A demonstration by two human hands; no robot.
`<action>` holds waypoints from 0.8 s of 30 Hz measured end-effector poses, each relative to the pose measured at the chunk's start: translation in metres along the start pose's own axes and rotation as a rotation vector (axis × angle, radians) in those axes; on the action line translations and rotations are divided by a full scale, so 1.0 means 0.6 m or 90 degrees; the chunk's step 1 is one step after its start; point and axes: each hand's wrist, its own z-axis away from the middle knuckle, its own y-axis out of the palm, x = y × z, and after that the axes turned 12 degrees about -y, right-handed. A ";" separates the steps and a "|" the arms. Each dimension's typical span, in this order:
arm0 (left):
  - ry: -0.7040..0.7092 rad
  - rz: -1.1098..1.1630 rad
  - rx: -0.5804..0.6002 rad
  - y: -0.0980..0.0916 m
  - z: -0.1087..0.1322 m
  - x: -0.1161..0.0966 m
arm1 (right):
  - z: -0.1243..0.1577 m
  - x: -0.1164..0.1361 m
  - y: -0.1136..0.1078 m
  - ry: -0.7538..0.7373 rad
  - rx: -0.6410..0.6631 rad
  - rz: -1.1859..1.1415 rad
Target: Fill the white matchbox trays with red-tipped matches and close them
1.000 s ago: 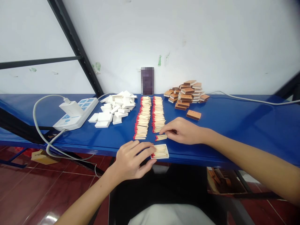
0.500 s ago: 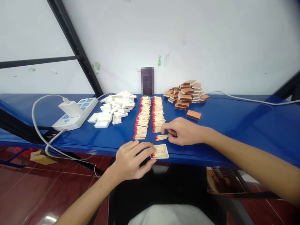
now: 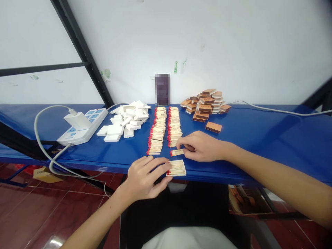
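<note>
My left hand (image 3: pixel 149 177) grips the left end of a small white matchbox tray (image 3: pixel 185 169) at the table's front edge, fingers above and thumb below. Red-tipped matches (image 3: pixel 176 168) lie inside the tray. Just behind it, a small bunch of matches (image 3: pixel 176 152) lies on the table. The curled fingers of my right hand (image 3: pixel 201 146) are closed at the plain ends of this bunch. Two long rows of matches run back towards the wall, a left row (image 3: pixel 158 131) and a right row (image 3: pixel 175 124), their red heads pointing left.
White empty trays (image 3: pixel 127 119) are heaped at the left. Brown matchbox sleeves (image 3: pixel 206 103) are piled at the back right, with a single sleeve (image 3: pixel 213 127) in front. A power strip (image 3: pixel 83 128) with cables lies far left. A dark blurred object (image 3: pixel 162 90) leans on the wall.
My right hand has moved slightly left, and the small bunch of matches has slid a little left with it. My left hand and the tray have stayed put.
</note>
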 end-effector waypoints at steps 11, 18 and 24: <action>0.000 0.005 -0.005 0.000 -0.001 -0.001 | 0.000 -0.002 -0.002 0.020 0.011 0.005; -0.001 0.003 -0.002 0.000 0.000 -0.001 | -0.001 -0.002 -0.003 0.027 0.032 0.023; -0.004 0.004 0.003 0.001 0.001 0.000 | 0.001 0.002 -0.004 0.011 0.019 0.016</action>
